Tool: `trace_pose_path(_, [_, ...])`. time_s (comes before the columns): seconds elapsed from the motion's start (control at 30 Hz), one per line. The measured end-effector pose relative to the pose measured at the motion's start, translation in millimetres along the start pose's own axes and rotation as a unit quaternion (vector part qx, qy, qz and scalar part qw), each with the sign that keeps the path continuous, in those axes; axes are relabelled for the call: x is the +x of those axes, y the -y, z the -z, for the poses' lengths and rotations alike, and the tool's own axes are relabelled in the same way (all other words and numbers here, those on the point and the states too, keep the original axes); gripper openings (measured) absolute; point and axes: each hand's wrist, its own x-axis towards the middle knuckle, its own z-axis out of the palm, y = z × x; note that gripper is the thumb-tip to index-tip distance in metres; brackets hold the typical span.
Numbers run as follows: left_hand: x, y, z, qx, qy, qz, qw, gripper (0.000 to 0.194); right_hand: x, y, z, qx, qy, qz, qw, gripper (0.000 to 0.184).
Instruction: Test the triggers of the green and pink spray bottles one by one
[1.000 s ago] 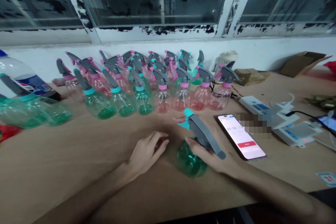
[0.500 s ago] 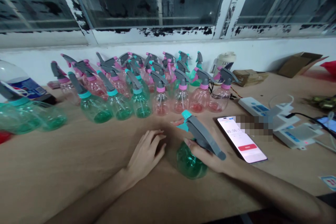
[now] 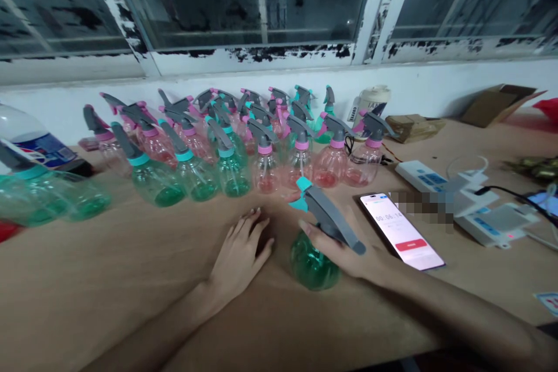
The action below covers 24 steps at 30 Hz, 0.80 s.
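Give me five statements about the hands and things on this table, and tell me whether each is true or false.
1. The right hand holds a green spray bottle. True.
2. A phone with a lit screen lies to the right of that bottle. True.
3. The left hand grips the phone. False: it is open and holds nothing.
4. Every bottle near the wall is pink. False: green bottles stand among the pink bottles.
5. A large bottle with a blue label is at the picture's left edge. True.
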Motion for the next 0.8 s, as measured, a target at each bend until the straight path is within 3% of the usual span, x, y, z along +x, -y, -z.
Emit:
trace_pose_path(0.37, [-1, 1, -0.3, 0.005, -0.01, -0.017, 1.0, 0.035, 2, -5, -3, 0.048, -0.023, 0.027, 0.998, 0.016])
trace_pose_path(0.5, [-1, 1, -0.8, 0.006, -0.01, -0.012, 1.0, 0.036, 3, -3, -1, 0.076, -0.003, -0.005, 0.997, 0.02])
trace_pose_path(0.67, [-1, 0, 0.9, 0.006, 0.004, -0.007, 1.0, 0.036, 9, 6, 1, 0.066, 0.015, -0.029, 0.997, 0.006])
trace_pose_path(0.8, [0, -1, 2.1, 0.008, 0.008, -0.006, 1.0, 0.035, 11, 6, -3, 0.073, 0.017, -0.01, 0.997, 0.004])
